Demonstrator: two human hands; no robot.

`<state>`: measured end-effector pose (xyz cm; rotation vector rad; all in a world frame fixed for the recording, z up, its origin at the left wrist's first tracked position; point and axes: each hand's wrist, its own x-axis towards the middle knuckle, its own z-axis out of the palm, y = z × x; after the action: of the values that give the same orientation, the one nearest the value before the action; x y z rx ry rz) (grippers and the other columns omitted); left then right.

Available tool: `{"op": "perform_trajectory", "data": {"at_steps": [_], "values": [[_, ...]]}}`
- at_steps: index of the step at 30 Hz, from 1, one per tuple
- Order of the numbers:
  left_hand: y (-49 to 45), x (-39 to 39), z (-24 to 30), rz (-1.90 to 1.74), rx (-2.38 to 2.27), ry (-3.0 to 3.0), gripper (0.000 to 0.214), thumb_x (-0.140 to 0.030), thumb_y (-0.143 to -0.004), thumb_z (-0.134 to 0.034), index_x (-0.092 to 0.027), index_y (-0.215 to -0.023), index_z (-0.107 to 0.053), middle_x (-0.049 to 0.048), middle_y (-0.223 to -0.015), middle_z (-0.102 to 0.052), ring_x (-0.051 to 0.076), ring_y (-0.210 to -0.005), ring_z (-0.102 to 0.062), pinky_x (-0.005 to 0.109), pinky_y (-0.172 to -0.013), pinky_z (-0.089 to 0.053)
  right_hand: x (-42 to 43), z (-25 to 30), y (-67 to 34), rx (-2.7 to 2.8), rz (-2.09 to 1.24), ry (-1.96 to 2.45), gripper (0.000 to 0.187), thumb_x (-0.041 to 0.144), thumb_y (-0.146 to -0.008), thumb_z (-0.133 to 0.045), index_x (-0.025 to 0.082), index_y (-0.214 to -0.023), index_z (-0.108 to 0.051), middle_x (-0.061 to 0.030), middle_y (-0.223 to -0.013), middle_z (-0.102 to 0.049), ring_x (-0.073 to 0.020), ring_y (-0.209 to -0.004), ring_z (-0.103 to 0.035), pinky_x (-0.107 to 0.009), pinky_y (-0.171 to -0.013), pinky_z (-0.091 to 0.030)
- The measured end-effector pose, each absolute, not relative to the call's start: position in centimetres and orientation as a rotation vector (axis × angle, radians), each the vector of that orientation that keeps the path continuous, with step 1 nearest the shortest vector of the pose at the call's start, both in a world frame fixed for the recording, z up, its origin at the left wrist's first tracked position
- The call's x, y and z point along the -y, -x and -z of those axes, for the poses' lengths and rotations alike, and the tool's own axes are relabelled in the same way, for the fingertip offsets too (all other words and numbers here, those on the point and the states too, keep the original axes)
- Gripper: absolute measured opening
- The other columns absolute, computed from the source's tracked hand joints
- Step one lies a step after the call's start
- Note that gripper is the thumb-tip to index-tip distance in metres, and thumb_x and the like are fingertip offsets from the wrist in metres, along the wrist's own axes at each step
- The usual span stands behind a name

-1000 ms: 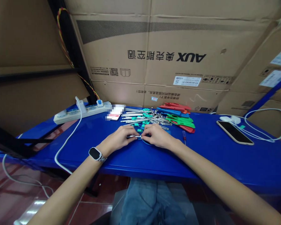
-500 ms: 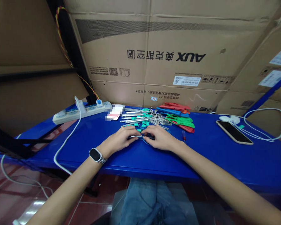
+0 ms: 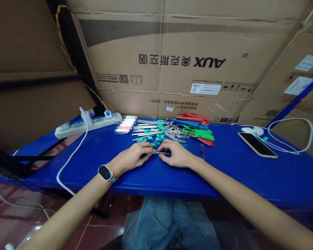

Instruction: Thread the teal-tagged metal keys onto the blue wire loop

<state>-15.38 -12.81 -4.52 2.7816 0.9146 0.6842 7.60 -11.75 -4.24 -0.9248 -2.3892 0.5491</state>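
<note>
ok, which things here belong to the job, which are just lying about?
Likely the job:
slim metal piece in left hand and right hand
metal rods piled beyond
red, blue, green pieces
screwdriver, perhaps

Likely just lying about:
phone
charger
power strip

The counter (image 3: pixel 250 173) is blue with a smooth, slightly glossy top. Taking its near middle as the clock's centre, a white power strip (image 3: pixel 94 122) lies at 10 o'clock, its white cable (image 3: pixel 67 160) curving past 9. A blurred-out flat item (image 3: pixel 126 124) is at 11. Slim metal rods (image 3: pixel 148 133) and small green pieces (image 3: pixel 141 140) heap at 12; red, blue and green flat parts (image 3: pixel 198 131) stack towards 1. A screwdriver (image 3: pixel 202 150) sits at 2, a phone (image 3: pixel 258 145) farther out, just beside a white charger (image 3: pixel 253 131).
</note>
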Motion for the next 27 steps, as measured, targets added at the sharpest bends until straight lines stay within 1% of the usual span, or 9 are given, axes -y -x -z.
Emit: {"op": "perform_trajectory", "data": {"at_steps": [9, 15, 19, 21, 23, 27], "values": [[15.4, 12.7, 4.7, -0.702, -0.887, -2.767, 0.026, -0.021, -0.100, -0.045, -0.018, -0.095, -0.070, 0.0078, -0.107, -0.065, 0.016, -0.090, -0.065, 0.028, -0.080, -0.051, 11.8, 4.1, -7.5, 2.378, -0.582, 0.926, 0.016, 0.016, -0.077, -0.067, 0.015, -0.092, -0.072, -0.0036, -0.085, -0.061, -0.0150, -0.076, -0.056, -0.028, -0.073, -0.046], [15.3, 12.7, 4.7, -0.686, -0.897, -2.803, 0.024, -0.019, -0.099, -0.045, -0.018, -0.095, -0.069, 0.0073, -0.103, -0.066, 0.017, -0.092, -0.065, 0.028, -0.081, -0.051, 11.8, 4.1, -7.5, 2.385, -0.585, 0.923, 0.015, 0.017, -0.078, -0.067, 0.015, -0.092, -0.072, -0.0033, -0.085, -0.060, -0.0145, -0.075, -0.056, -0.028, -0.073, -0.046], [15.0, 12.9, 4.4, -0.653, -0.913, -2.823, 0.017, -0.020, -0.096, -0.051, -0.017, -0.099, -0.068, 0.0073, -0.102, -0.066, 0.018, -0.094, -0.064, 0.030, -0.084, -0.051, 11.7, 4.2, -7.4, 2.390, -0.571, 0.908, 0.015, 0.017, -0.078, -0.067, 0.015, -0.093, -0.071, -0.0036, -0.086, -0.061, -0.0151, -0.077, -0.057, -0.028, -0.074, -0.047], [14.9, 13.0, 4.4, -0.640, -0.915, -2.827, 0.016, -0.023, -0.097, -0.052, -0.017, -0.099, -0.067, 0.0073, -0.101, -0.066, 0.019, -0.094, -0.063, 0.031, -0.084, -0.051, 11.7, 4.1, -7.4, 2.400, -0.540, 0.883, 0.016, 0.017, -0.080, -0.066, 0.015, -0.095, -0.070, -0.0042, -0.088, -0.062, -0.0160, -0.080, -0.058, -0.029, -0.076, -0.047], [14.8, 12.9, 4.4, -0.641, -0.920, -2.824, 0.020, -0.025, -0.099, -0.048, -0.017, -0.095, -0.066, 0.0067, -0.096, -0.065, 0.018, -0.091, -0.062, 0.031, -0.081, -0.051, 12.0, 3.7, -7.7, 2.412, -0.475, 0.864, 0.017, 0.016, -0.081, -0.064, 0.015, -0.098, -0.069, -0.0050, -0.090, -0.063, -0.0169, -0.084, -0.059, -0.030, -0.079, -0.048], [14.8, 12.7, 4.6, -0.637, -0.939, -2.828, 0.025, -0.025, -0.101, -0.044, -0.017, -0.090, -0.064, 0.0062, -0.092, -0.063, 0.017, -0.085, -0.062, 0.029, -0.077, -0.050, 12.6, 2.7, -9.2, 2.482, -0.230, 0.919, 0.016, 0.015, -0.086, -0.060, 0.016, -0.099, -0.070, -0.0073, -0.098, -0.066, -0.0204, -0.094, -0.060, -0.035, -0.088, -0.045]]}}
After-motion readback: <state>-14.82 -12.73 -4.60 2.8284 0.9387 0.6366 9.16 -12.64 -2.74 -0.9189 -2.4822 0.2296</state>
